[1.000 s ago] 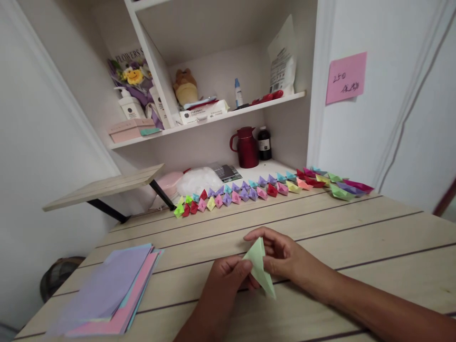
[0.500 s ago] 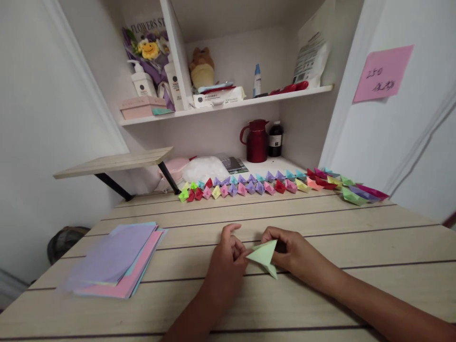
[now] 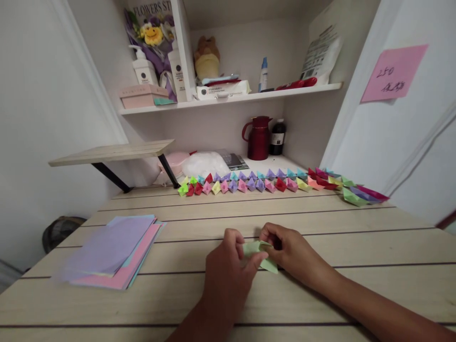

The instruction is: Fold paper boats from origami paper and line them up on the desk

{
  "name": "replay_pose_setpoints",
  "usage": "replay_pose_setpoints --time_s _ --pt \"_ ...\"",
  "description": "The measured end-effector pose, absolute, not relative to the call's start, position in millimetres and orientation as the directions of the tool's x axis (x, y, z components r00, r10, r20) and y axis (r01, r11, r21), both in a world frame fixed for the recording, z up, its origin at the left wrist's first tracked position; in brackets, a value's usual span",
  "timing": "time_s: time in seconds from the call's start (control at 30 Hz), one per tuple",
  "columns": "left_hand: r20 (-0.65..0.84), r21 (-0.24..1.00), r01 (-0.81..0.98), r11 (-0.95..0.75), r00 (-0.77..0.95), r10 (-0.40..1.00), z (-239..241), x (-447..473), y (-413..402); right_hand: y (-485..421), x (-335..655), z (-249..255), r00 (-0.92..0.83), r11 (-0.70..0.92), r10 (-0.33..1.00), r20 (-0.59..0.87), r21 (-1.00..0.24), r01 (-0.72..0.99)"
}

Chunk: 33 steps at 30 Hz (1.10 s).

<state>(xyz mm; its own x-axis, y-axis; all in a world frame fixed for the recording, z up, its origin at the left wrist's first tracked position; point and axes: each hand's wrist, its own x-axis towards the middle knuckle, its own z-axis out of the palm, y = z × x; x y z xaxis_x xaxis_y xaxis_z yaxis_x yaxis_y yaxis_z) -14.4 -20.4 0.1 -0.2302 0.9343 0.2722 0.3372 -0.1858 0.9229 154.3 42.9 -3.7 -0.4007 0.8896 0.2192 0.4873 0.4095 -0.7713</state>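
"Green paper (image 3: 270, 266) is at five o'clock; how's the grip?"
"Left hand (image 3: 230, 270) and right hand (image 3: 294, 247) both pinch it!"
"Writing?"
"Pink note (image 3: 395, 73) at two o'clock reads '250'; lettering (image 3: 151, 8) at eleven o'clock, 'FLOWERS'!"

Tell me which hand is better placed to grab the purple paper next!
Probably the left hand: it's nearer the purple paper than the right hand is, though both hold the green paper.

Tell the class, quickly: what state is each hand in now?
Left hand: closed, holding green paper.
Right hand: closed, holding the same green paper.
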Motion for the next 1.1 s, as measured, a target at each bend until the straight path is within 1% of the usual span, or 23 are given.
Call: replay_pose_setpoints --time_s 0.13,0.27,0.33,0.47,0.57,0.8,0.87,0.93,1.03,1.1 --pt "0.307 0.868 0.452 -0.209 -0.157 0.939 -7 -7 -16 41 154 -2 -0.428 0.43 0.876 0.221 -0.76 0.487" --pt "0.356 0.752 0.597 -0.278 -0.013 0.934 -7 -9 -14 39 157 1 -0.476 0.485 0.847 0.238 -0.714 0.506" --pt "0.363 0.663 0.676 -0.323 0.087 0.928 -6 -10 -15 40 159 2 -0.504 0.507 0.831 0.237 -0.697 0.508" --pt "0.337 0.407 0.817 -0.408 0.281 0.899 -4 -10 -16 43 166 3 -0.574 0.551 0.788 0.223 -0.672 0.495" --pt "0.35 0.266 0.831 -0.488 0.388 0.853 -5 -13 -16 46 173 6 -0.636 0.584 0.744 0.204 -0.661 0.472" --pt "0.382 0.075 0.816 -0.573 0.507 0.772 -15 -21 -17 47 185 19 -0.742 0.602 0.663 0.099 -0.659 0.45" --pt "0.368 0.052 0.817 -0.574 0.519 0.772 -14 -21 -18 46 186 20 -0.752 0.619 0.651 0.107 -0.648 0.444" --pt "0.342 0.074 0.824 -0.561 0.508 0.791 -12 -20 -18 45 185 20 -0.753 0.641 0.645 0.13 -0.629 0.44" --pt "0.301 0.168 0.832 -0.529 0.468 0.831 -7 -18 -19 45 186 17 -0.754 0.665 0.636 0.165 -0.612 0.427" --pt "0.295 0.279 0.829 -0.485 0.407 0.865 -5 -18 -20 46 186 14 -0.758 0.675 0.627 0.181 -0.612 0.412"
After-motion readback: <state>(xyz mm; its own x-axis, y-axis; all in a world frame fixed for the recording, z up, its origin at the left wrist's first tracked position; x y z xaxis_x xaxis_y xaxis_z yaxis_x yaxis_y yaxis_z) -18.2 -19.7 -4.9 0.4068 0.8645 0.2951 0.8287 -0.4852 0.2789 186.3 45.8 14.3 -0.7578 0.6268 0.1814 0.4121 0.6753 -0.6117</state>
